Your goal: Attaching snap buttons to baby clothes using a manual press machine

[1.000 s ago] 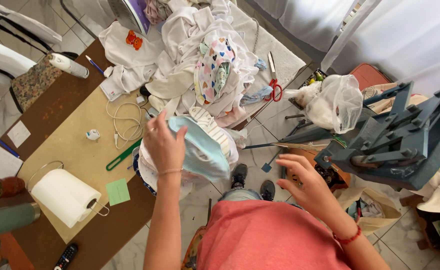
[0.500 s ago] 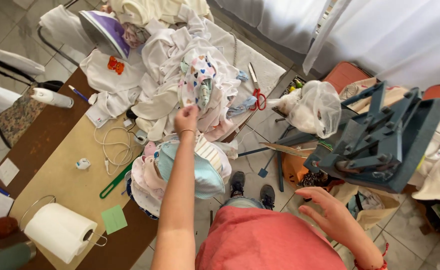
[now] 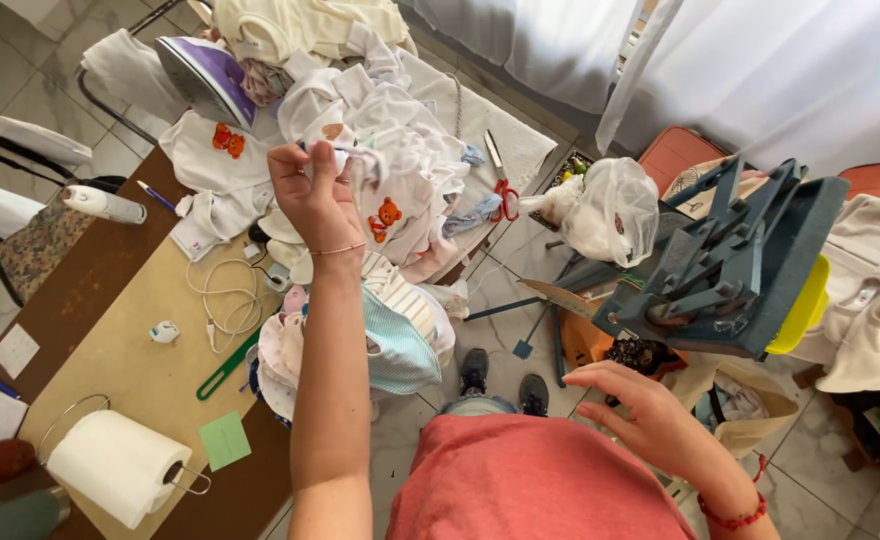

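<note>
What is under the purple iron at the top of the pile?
The purple iron rests on heaped white baby clothes, one with an orange bear print. What lies beneath the heap is covered. The left hand reaches into it.

White garment (image 3: 400, 150) with orange bear print, red-handled scissors (image 3: 501, 190), purple iron (image 3: 205, 75).

I look down from my head camera. My left hand (image 3: 312, 195) is raised over a heap of white baby clothes (image 3: 380, 150), its fingers pinched on a piece of pale cloth (image 3: 360, 165). My right hand (image 3: 650, 415) hovers open and empty above my red shirt (image 3: 535, 480), near a dark blue press (image 3: 725, 265). Below my left arm lies a pile of striped clothes (image 3: 395, 335). On the table (image 3: 110, 350) sit a paper roll (image 3: 115, 465), a green ruler (image 3: 225, 365) and a white cable (image 3: 222, 300). A purple iron (image 3: 205, 75) and red scissors (image 3: 500, 185) lie farther off.
</note>
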